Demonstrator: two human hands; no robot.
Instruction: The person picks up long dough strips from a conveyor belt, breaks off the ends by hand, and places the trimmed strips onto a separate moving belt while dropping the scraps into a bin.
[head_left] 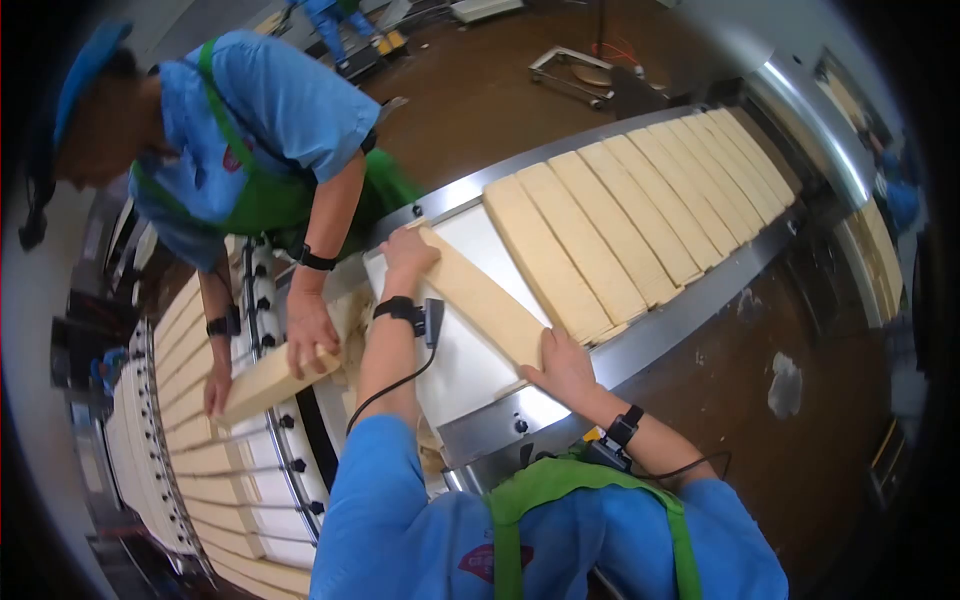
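A long, pale yellow slab point(484, 296) lies diagonally over the white belt point(462, 370), gripped at both ends. My left hand point(410, 254) is closed round its far end, close to the metal side rail. At the near end, my right hand point(562, 372) has its fingers and thumb wrapped about the corner. Just beyond the held slab, a row of similar slabs point(620, 220) lies side by side along the conveyor, a strip of bare belt between.
Across on the left, a co-worker point(270, 130) in a green apron holds another slab point(275, 385) with both hands. Below them runs a machine with rods and black knobs point(287, 421) over more slabs. A steel conveyor edge point(640, 350) borders the right. A wheeled cart point(570, 75) stands behind.
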